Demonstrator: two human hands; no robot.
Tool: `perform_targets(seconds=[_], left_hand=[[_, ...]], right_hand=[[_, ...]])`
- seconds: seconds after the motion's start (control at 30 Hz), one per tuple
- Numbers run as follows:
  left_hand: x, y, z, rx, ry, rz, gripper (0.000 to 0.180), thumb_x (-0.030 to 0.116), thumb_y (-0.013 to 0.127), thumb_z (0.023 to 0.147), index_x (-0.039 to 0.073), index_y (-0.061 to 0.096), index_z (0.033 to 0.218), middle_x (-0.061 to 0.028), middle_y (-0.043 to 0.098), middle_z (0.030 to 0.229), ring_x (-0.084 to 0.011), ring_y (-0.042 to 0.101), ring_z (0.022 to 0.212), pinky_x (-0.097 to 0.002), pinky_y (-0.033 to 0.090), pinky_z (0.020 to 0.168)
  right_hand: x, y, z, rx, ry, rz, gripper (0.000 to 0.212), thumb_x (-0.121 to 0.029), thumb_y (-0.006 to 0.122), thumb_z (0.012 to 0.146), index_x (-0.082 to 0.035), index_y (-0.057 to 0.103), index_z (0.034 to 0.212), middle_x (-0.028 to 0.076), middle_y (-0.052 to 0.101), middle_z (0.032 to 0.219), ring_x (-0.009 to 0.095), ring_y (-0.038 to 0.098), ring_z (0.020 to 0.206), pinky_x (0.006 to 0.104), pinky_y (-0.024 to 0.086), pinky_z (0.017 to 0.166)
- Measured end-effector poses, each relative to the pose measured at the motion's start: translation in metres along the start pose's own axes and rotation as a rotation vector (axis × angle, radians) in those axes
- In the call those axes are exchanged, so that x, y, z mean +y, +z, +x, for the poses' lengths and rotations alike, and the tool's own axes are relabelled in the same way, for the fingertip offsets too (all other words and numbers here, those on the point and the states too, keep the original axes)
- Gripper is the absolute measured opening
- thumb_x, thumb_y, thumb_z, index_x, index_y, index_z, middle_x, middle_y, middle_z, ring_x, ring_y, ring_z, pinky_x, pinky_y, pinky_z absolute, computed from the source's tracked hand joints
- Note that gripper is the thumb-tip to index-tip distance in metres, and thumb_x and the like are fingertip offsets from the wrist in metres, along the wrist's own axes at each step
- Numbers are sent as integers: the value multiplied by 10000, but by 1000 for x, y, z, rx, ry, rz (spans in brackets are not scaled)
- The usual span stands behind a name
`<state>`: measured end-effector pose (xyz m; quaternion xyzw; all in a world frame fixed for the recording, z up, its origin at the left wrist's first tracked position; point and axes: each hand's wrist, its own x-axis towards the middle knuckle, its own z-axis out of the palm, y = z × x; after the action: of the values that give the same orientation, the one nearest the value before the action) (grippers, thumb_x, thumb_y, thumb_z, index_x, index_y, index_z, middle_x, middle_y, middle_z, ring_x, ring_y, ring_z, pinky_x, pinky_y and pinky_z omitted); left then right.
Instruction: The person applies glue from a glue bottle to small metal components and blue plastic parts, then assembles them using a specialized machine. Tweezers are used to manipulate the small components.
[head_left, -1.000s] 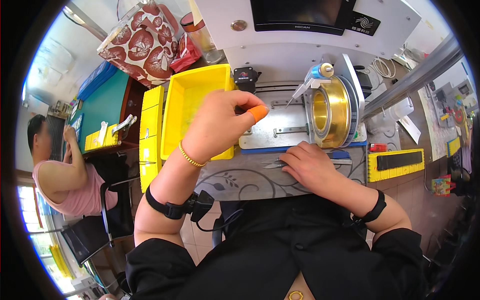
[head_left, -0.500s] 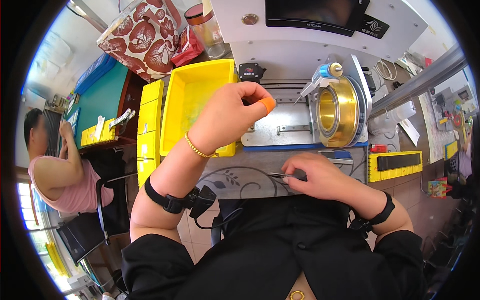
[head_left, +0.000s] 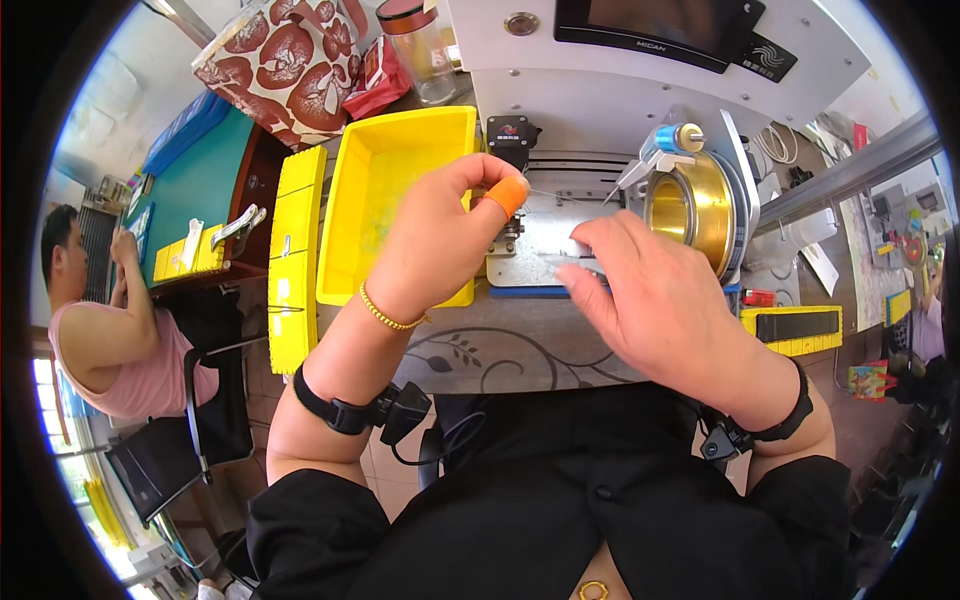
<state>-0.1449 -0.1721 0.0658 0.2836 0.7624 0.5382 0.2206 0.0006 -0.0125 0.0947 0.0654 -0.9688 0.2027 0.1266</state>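
My left hand (head_left: 440,225), with an orange cover (head_left: 506,196) on one finger, pinches a thin wire (head_left: 560,195) above the machine's metal bed (head_left: 545,255). The wire runs right to the fine tip of a pale dispensing nozzle (head_left: 640,170). Close by on the right, my right hand (head_left: 650,290) hovers over the front of the bed, thumb and forefinger apart. Its other fingers curl underneath, so whatever lies in them is hidden. Beside it stands a gold wire spool (head_left: 712,215) on the machine.
A yellow bin (head_left: 330,220) stands left of the bed, beside a column of yellow blocks (head_left: 293,260). To the right lies a yellow strip with a black bar (head_left: 795,328). A glass jar (head_left: 425,60) stands behind. A person in pink (head_left: 120,350) sits far left.
My right hand has risen from the tabletop toward the nozzle; the dark pointed tool seen at its fingers no longer shows. My left hand has shifted slightly left, keeping its pinch.
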Motion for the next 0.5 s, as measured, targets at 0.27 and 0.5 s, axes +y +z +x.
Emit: perform_targets(seconds=[0.27, 0.5], left_hand=[[-10, 4, -4, 112, 117, 33, 202, 200, 608, 920, 3, 639, 955, -57, 624, 788, -131, 551, 721, -282, 460, 688], [-6, 5, -3, 66, 57, 61, 166, 167, 560, 969, 6, 600, 960, -6, 621, 871, -75, 534, 845, -236, 440, 797]], right_hand=[[2, 12, 12, 59, 13, -76, 174, -152, 625, 914, -9, 552, 981, 131, 581, 815, 315, 599, 695, 388, 485, 576], [5, 16, 17, 57, 12, -92, 126, -141, 609, 923, -29, 554, 936, 115, 579, 788, 306, 593, 677, 381, 474, 567]])
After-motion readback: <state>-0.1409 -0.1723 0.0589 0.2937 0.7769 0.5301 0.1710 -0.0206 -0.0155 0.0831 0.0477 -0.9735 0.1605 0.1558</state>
